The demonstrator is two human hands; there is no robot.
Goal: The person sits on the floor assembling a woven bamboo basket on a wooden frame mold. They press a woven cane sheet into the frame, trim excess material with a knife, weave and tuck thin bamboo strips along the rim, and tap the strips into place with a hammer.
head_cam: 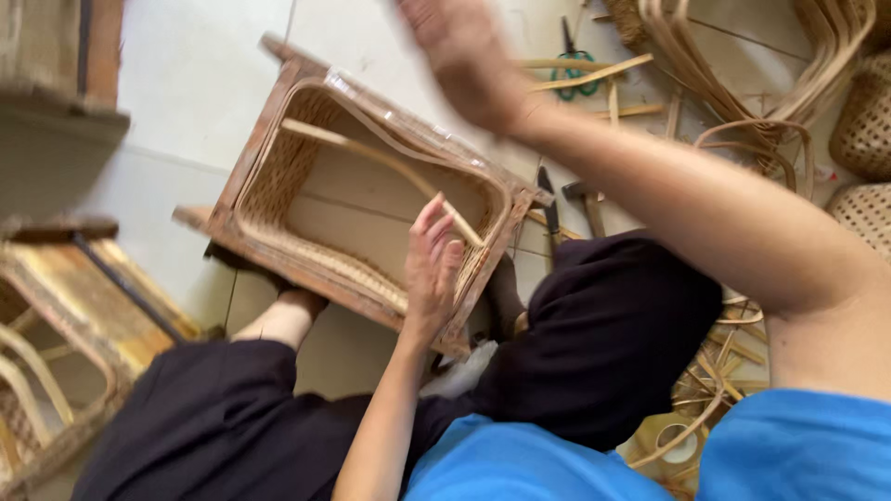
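Steadying a rectangular woven rattan frame (371,199) on the floor.
Left hand (432,269) spread flat on its rim — right hand (459,56) raised, blurred, grip unclear.

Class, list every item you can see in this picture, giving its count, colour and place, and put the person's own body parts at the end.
Rectangular woven rattan frame: one, tan and brown, centre, tilted on the floor.
Cane stick: one, pale tan, lying across the frame's opening.
Scissors: one, green handles, top centre on the floor.
Hammer: one, dark head, right of the frame.
Bent cane strips: several, tan, top right.
Woven baskets: two, tan, right edge.
Wooden stool: one, yellowish, left edge.
Tiled floor: pale.
Left hand: on the frame's near rim, fingers spread.
Right hand: raised, blurred, above the frame.
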